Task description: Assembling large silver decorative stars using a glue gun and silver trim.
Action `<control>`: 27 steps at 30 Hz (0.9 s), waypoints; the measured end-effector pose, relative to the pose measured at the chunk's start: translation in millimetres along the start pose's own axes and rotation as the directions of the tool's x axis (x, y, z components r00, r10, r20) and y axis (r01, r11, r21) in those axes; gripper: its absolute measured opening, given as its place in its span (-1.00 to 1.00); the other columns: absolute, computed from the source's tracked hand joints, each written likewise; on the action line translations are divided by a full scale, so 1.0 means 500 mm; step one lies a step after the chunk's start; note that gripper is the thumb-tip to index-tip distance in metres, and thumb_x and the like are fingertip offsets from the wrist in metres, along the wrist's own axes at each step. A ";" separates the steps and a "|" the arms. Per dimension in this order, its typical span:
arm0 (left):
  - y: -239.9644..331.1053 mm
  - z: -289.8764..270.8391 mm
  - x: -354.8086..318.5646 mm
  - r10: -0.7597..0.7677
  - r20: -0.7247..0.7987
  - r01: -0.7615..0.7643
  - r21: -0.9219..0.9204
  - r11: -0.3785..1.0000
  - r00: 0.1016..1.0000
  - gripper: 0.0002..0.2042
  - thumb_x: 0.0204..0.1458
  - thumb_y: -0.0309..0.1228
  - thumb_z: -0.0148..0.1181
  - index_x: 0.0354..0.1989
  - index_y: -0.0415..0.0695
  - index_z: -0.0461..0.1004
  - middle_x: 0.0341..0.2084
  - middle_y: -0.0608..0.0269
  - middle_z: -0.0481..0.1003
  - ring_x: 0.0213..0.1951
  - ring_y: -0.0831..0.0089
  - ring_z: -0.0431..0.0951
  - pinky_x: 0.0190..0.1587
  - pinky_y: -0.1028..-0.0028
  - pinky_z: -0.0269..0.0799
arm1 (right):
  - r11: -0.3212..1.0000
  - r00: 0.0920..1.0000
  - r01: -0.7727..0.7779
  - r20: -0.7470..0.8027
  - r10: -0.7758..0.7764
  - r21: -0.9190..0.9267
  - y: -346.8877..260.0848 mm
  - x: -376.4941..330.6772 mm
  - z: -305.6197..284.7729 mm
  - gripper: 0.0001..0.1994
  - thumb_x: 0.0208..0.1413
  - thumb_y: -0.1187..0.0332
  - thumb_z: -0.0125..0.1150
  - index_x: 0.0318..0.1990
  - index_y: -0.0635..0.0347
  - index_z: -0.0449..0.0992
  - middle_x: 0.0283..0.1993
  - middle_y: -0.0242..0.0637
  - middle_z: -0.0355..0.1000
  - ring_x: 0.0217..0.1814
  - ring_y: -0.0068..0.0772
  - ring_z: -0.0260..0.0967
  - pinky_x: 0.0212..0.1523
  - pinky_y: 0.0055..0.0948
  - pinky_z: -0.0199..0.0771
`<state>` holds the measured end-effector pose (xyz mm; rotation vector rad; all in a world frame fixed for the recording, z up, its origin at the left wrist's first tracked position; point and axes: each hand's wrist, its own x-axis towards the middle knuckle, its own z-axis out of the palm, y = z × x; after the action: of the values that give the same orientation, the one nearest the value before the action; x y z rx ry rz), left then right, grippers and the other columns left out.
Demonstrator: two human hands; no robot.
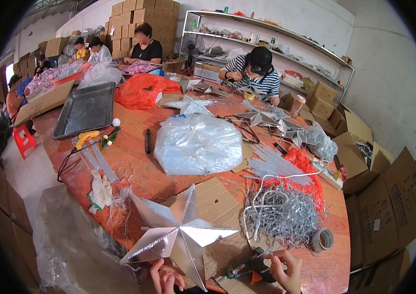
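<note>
Gripping a glue gun at the table's near edge, the right hand is closed on its handle, nozzle aimed left. A silver star is pinched by the left hand's fingers, its lowest point downward. Both wrists are cut off below.

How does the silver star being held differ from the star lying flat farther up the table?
The held silver star has smooth mirror-like facets and is propped up by the left hand; the far star looks glittery and rough, lying flat and untouched. The held one appears larger, being nearer. Both are silver, faceted and pointed.
</note>
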<state>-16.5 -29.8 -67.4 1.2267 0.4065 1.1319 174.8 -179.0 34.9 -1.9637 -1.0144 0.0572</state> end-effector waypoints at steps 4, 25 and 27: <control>0.016 -0.005 -0.006 -0.082 -0.215 0.084 -0.001 0.996 0.973 -0.80 0.05 -0.38 -0.23 -0.24 -0.23 0.19 -0.63 0.17 0.26 -0.74 0.54 0.18 -0.70 0.64 0.08 | 0.999 0.996 -0.027 0.087 0.025 0.025 -0.034 -0.002 -0.022 -0.91 0.03 0.45 0.03 -0.35 0.25 0.43 -0.62 -0.33 0.34 -0.63 -0.60 0.26 -0.60 -0.62 0.22; 0.161 0.091 -0.013 0.081 0.855 -0.149 -0.004 0.989 0.513 -0.68 0.00 -0.37 0.05 -0.08 -0.19 0.21 -0.14 0.15 0.31 -0.66 0.45 0.28 -0.59 0.56 0.21 | 0.873 0.298 0.248 0.824 -0.482 0.421 -0.122 -0.032 -0.079 -0.83 0.01 0.32 0.05 -0.33 0.24 0.44 -0.50 -0.20 0.40 -0.48 -0.23 0.38 -0.50 -0.40 0.36; 0.159 0.094 -0.020 -0.069 0.895 -0.020 0.087 0.996 0.440 -0.76 0.02 -0.37 0.02 -0.18 -0.21 0.25 -0.33 0.16 0.34 -0.65 0.39 0.29 -0.58 0.52 0.21 | 0.884 0.337 0.258 0.821 -0.460 0.389 -0.124 -0.034 -0.080 -0.83 0.01 0.33 0.05 -0.31 0.23 0.44 -0.48 -0.20 0.40 -0.47 -0.23 0.39 -0.49 -0.40 0.36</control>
<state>-21.2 -69.6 16.5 1.7086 -0.3768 0.2738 140.6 -201.7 98.6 -1.3755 -2.0518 1.0488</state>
